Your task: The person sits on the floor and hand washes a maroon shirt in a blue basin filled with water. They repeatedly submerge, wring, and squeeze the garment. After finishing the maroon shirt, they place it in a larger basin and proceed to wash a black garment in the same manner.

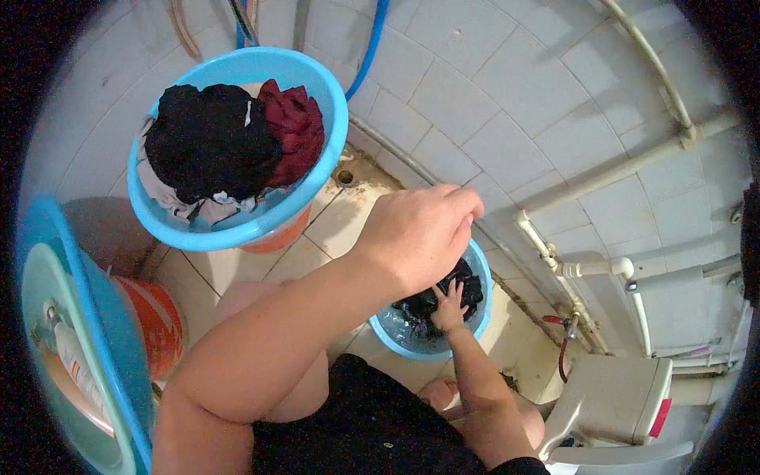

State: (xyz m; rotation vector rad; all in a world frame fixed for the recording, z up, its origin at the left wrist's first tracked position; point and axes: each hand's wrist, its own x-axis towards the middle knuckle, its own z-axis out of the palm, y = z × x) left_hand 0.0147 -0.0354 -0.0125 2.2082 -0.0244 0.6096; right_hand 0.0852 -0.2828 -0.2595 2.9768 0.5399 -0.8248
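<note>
My left hand point(422, 236) is raised at the middle of the view, its fingers curled closed. Whatever may be inside the curled fingers is hidden. Lower down and further right, my right hand point(450, 309) lies with spread fingers on dark wet cloth point(469, 286) in a small light-blue basin point(412, 350). Water shows in that basin beside the cloth. My left forearm and hand cover part of the basin's far rim.
A larger blue basin point(336, 119) stands at the upper left on an orange bucket, with black clothing point(210, 138), maroon clothing point(293, 131) and pale clothing. More basins point(71, 273) and a red bucket point(150, 324) are at left. Pipes point(625, 178) line the right wall above a toilet tank point(608, 396).
</note>
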